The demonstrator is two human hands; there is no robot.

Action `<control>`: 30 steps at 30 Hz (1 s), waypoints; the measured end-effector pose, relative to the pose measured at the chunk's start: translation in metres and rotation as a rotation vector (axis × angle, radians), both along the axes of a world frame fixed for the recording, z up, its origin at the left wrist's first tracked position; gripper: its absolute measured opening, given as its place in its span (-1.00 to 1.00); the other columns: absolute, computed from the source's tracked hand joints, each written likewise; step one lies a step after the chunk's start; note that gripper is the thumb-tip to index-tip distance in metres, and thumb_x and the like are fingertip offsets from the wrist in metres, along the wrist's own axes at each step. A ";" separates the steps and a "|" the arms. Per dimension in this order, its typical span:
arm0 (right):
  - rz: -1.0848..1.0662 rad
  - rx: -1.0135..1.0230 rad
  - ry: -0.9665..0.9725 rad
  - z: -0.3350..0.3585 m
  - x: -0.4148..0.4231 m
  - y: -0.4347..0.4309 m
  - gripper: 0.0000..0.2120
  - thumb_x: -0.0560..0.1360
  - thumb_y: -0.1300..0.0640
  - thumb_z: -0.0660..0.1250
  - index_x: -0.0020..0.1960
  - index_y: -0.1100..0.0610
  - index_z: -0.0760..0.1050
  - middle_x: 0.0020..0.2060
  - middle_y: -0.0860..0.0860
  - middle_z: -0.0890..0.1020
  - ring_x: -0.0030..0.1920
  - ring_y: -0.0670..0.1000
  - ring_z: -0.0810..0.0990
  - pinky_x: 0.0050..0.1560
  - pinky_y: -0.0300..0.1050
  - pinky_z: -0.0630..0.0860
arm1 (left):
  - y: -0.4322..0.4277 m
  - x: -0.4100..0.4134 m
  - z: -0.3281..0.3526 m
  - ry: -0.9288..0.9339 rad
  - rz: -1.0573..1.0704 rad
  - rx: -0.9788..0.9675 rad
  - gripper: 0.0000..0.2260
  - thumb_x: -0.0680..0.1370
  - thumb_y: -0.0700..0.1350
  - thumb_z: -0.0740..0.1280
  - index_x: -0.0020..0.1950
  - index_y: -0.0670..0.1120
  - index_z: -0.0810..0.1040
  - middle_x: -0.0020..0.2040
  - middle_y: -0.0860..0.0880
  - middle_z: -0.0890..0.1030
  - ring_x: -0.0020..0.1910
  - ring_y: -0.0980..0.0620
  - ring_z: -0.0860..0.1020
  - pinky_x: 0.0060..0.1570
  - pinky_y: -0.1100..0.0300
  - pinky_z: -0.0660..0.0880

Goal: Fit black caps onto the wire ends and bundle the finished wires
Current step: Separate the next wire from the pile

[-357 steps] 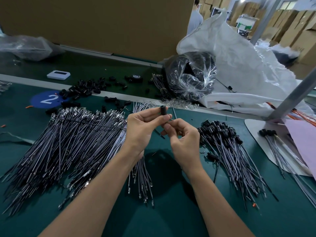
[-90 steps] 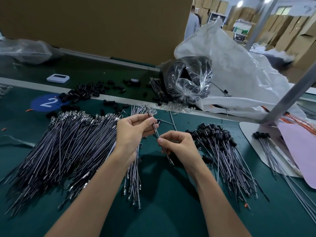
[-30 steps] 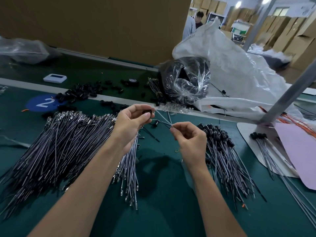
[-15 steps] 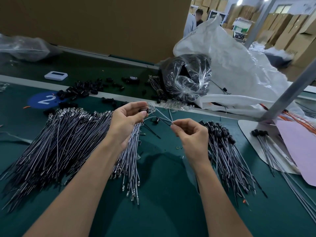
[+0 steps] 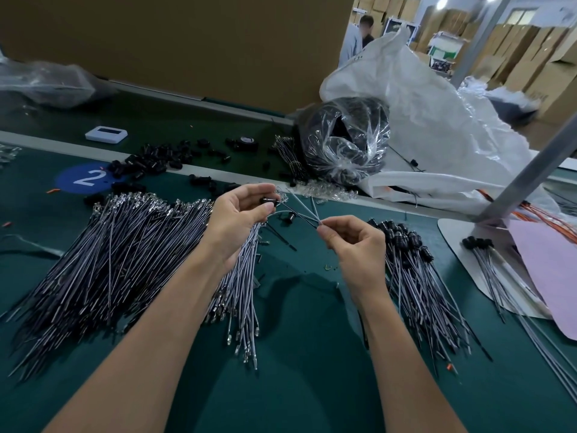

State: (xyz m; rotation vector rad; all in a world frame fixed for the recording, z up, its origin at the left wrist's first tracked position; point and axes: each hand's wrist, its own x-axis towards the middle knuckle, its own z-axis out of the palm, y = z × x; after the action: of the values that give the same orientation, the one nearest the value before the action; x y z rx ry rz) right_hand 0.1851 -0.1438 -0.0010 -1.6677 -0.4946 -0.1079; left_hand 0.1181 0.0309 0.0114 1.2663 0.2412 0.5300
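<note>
Far side of green table (image 5: 312,376): clear bag (image 5: 362,148) holds dark parts (image 5: 315,132) (glare, can't tell which). Near side: left hand (image 5: 239,221) pinches a black cap (image 5: 269,200), right hand (image 5: 354,243) pinches thin wires (image 5: 304,210). Wire seated in cap or not: unreadable.

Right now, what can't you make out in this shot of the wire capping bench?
All in the head view:
1. Whether the held wires have entered the black cap: the left hand's grip covers its opening.
2. How many wires the right hand pinches: its fingertips hide them.
3. Contents of the clear bag: glare and creases.
4. The white device's screen: too small to read.
5. Far-right wires: cut off by the frame edge.
</note>
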 end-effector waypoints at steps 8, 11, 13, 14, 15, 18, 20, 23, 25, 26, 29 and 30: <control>0.062 -0.010 0.058 0.001 -0.001 -0.001 -0.88 0.41 0.29 0.50 -0.19 0.09 0.66 -0.31 0.03 0.69 -0.30 -0.07 0.61 -0.25 -0.27 0.51 | 0.001 0.000 -0.002 0.010 0.020 -0.018 -0.80 0.50 -0.40 0.35 -0.07 -0.11 0.62 -0.15 0.03 0.70 -0.16 0.15 0.62 -0.15 0.32 0.53; 0.098 -0.014 0.074 0.002 -0.002 0.000 -0.88 0.42 0.31 0.49 -0.19 0.11 0.66 -0.32 0.05 0.70 -0.31 -0.07 0.61 -0.28 -0.31 0.49 | 0.001 -0.001 -0.002 0.001 0.017 -0.056 -0.81 0.50 -0.40 0.36 -0.08 -0.12 0.63 -0.14 0.00 0.70 -0.14 0.14 0.62 -0.14 0.31 0.53; 0.106 -0.010 0.075 0.003 -0.003 0.000 -0.88 0.43 0.32 0.47 -0.18 0.12 0.66 -0.34 0.02 0.69 -0.35 -0.13 0.59 -0.32 -0.36 0.46 | 0.001 -0.001 -0.002 0.005 0.019 -0.069 -0.81 0.49 -0.40 0.36 -0.07 -0.13 0.64 -0.12 -0.02 0.69 -0.13 0.12 0.62 -0.13 0.32 0.54; 0.108 -0.003 0.077 0.003 -0.003 0.000 -0.88 0.44 0.33 0.46 -0.17 0.12 0.65 -0.34 0.01 0.69 -0.37 -0.15 0.58 -0.33 -0.37 0.45 | 0.001 -0.001 -0.003 0.012 0.021 -0.078 -0.81 0.49 -0.41 0.36 -0.07 -0.14 0.65 -0.12 -0.03 0.69 -0.13 0.11 0.61 -0.12 0.32 0.55; 0.108 0.009 0.080 0.004 -0.004 -0.001 -0.88 0.44 0.33 0.46 -0.17 0.13 0.65 -0.35 0.01 0.68 -0.38 -0.17 0.57 -0.34 -0.38 0.44 | 0.001 -0.001 -0.003 0.019 0.023 -0.088 -0.81 0.49 -0.41 0.36 -0.05 -0.14 0.65 -0.12 -0.04 0.68 -0.13 0.10 0.61 -0.10 0.32 0.56; 0.097 0.033 0.092 0.005 -0.004 0.000 -0.89 0.45 0.34 0.45 -0.17 0.16 0.64 -0.35 0.03 0.68 -0.40 -0.18 0.57 -0.36 -0.39 0.43 | 0.001 -0.001 -0.003 0.027 0.025 -0.123 -0.80 0.50 -0.41 0.34 -0.01 -0.15 0.65 -0.10 -0.05 0.68 -0.14 0.10 0.60 -0.06 0.30 0.57; 0.089 0.026 0.099 0.004 -0.004 0.000 -0.90 0.45 0.34 0.44 -0.17 0.16 0.64 -0.35 0.04 0.68 -0.40 -0.17 0.56 -0.36 -0.38 0.43 | 0.001 -0.001 -0.002 0.030 0.016 -0.139 -0.79 0.50 -0.41 0.33 0.00 -0.15 0.65 -0.11 -0.05 0.69 -0.15 0.11 0.61 -0.06 0.29 0.58; 0.057 0.035 0.105 0.003 -0.002 -0.001 -0.92 0.47 0.31 0.44 -0.15 0.17 0.65 -0.34 0.05 0.68 -0.40 -0.15 0.55 -0.35 -0.36 0.44 | 0.001 -0.001 -0.003 0.037 -0.011 -0.150 -0.81 0.50 -0.38 0.35 0.00 -0.14 0.66 -0.15 -0.02 0.70 -0.20 0.12 0.61 -0.08 0.29 0.59; 0.040 0.055 0.116 0.002 -0.002 -0.002 -0.94 0.48 0.29 0.44 -0.14 0.16 0.64 -0.34 0.03 0.68 -0.38 -0.14 0.56 -0.34 -0.35 0.45 | 0.000 -0.001 -0.003 0.032 -0.027 -0.162 -0.83 0.50 -0.36 0.36 0.02 -0.17 0.65 -0.19 -0.01 0.70 -0.23 0.11 0.62 -0.09 0.28 0.60; 0.040 0.059 0.119 0.002 -0.002 -0.001 -0.94 0.48 0.29 0.44 -0.14 0.16 0.64 -0.34 0.03 0.68 -0.38 -0.14 0.56 -0.34 -0.35 0.45 | 0.000 0.000 -0.004 0.027 -0.031 -0.163 -0.84 0.50 -0.35 0.36 0.03 -0.18 0.64 -0.20 -0.01 0.69 -0.23 0.11 0.62 -0.09 0.28 0.60; 0.061 0.042 0.114 0.001 -0.003 0.002 -0.93 0.48 0.30 0.43 -0.15 0.16 0.63 -0.33 0.05 0.68 -0.39 -0.11 0.57 -0.35 -0.34 0.45 | -0.002 0.000 -0.004 0.000 -0.039 -0.162 -0.87 0.51 -0.34 0.36 0.02 -0.20 0.63 -0.18 -0.03 0.68 -0.21 0.08 0.63 -0.11 0.29 0.60; 0.065 0.035 0.109 0.001 -0.004 0.002 -0.93 0.48 0.31 0.43 -0.15 0.17 0.63 -0.32 0.06 0.68 -0.38 -0.11 0.57 -0.35 -0.34 0.45 | -0.002 0.001 -0.005 -0.007 -0.041 -0.167 -0.87 0.51 -0.34 0.36 0.01 -0.20 0.63 -0.17 -0.04 0.68 -0.20 0.07 0.64 -0.11 0.29 0.60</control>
State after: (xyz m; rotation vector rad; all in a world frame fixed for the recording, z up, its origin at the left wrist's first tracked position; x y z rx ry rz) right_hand 0.1814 -0.1416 -0.0001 -1.6119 -0.4615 0.0217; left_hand 0.1186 0.0291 0.0067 1.1046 0.2479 0.4694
